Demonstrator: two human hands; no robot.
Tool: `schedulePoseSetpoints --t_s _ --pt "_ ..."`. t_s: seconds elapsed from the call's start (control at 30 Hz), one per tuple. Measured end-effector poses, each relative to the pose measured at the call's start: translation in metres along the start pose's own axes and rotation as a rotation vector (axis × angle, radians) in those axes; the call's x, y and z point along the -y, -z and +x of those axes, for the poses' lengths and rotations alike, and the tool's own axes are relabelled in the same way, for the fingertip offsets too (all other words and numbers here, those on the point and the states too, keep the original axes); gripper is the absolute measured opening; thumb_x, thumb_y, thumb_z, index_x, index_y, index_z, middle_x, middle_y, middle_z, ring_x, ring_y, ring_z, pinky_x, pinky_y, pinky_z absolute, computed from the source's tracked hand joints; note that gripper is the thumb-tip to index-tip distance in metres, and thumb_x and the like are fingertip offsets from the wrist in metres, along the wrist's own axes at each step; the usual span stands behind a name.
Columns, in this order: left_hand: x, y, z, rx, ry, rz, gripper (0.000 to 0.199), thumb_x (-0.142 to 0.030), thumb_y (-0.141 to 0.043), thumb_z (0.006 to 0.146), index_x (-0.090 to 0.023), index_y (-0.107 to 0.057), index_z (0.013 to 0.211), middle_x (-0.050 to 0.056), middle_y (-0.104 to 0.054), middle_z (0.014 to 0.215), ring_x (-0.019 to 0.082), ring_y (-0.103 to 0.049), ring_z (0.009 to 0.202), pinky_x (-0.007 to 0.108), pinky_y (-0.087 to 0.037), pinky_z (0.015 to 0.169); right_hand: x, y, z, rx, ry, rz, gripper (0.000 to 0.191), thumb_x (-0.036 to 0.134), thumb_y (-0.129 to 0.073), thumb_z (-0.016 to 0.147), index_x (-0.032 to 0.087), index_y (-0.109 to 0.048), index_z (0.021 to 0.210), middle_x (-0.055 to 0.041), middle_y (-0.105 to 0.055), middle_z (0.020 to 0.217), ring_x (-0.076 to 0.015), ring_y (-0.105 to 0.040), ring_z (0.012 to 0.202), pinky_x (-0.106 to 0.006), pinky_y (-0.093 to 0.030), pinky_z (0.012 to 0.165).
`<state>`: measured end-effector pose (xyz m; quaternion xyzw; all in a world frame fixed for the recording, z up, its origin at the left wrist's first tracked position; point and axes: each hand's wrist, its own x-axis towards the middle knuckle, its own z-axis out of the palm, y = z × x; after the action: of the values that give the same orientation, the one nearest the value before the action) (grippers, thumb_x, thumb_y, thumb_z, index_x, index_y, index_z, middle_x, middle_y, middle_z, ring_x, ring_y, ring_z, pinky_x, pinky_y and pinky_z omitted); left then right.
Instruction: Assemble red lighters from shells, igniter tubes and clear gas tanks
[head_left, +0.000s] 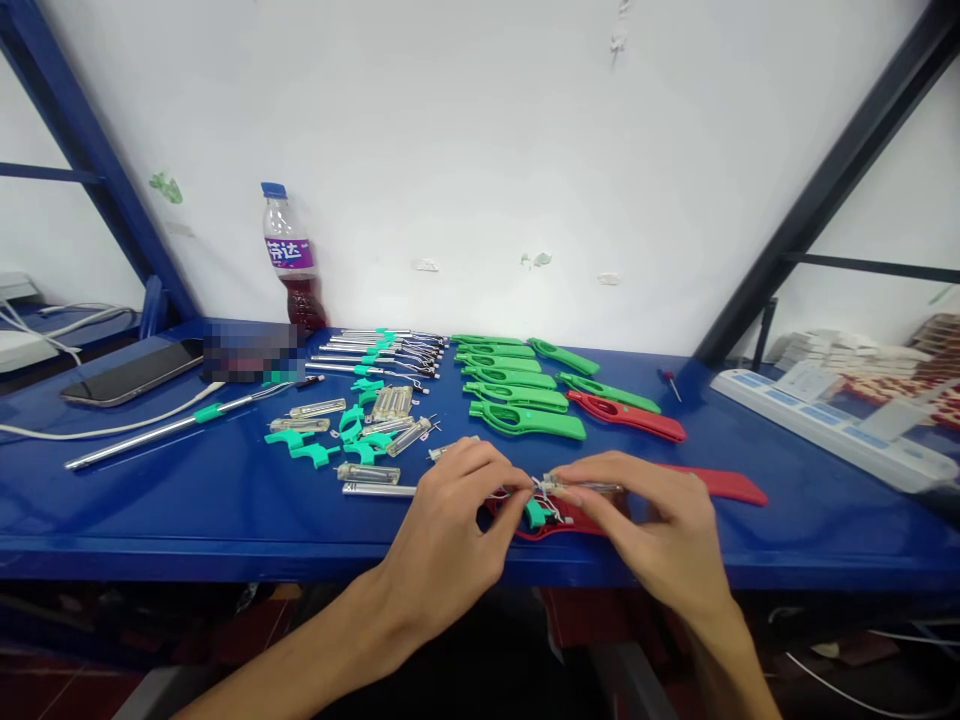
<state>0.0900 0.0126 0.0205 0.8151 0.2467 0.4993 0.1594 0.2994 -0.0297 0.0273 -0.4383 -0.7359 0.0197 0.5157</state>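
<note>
Left hand [450,530] and right hand [660,530]: fingers pinch a small clear tube with teal nozzle and fine wires [559,492] | position: front edge of the counter [187,520], over a red lighter shell [720,485] | handling: likely light, thin, fragile; hold the tube body, not the wires | behind: green lighter shells [517,395], drink bottle [289,255] at back edge.

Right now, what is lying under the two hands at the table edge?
A red shell lies on the blue table, its long end showing past the right hand. The left hand helps hide its middle.
</note>
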Motion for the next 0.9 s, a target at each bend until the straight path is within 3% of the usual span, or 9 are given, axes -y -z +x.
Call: schedulePoseSetpoints --t_s 0.33,0.9 --pt "-0.001 0.0013 0.0008 -0.022 -0.018 -0.01 0.012 -0.009 -0.067 0.098 -0.019 -0.074 0.094 0.001 -0.074 0.088 0.017 -0.064 0.083 0.033 -0.051 0.079 0.0009 0.0002 0.0014 -0.019 -0.005 0.013 0.004 0.024 -0.08 0.093 0.026 -0.084 0.092 -0.0002 -0.085 0.088 -0.0197 -0.082 0.074 -0.026 -0.063 0.061" --pt "-0.0019 0.0009 0.0008 -0.017 -0.027 -0.033 0.012 -0.009 -0.067 0.098 -0.017 -0.075 0.094 0.002 -0.074 0.087 0.015 -0.065 0.081 0.031 -0.052 0.076 0.0007 0.0018 0.0016 -0.036 -0.015 0.037 0.006 0.024 -0.082 0.092 0.029 -0.085 0.093 0.0039 -0.086 0.088 -0.0155 -0.081 0.073 -0.021 -0.062 0.068"
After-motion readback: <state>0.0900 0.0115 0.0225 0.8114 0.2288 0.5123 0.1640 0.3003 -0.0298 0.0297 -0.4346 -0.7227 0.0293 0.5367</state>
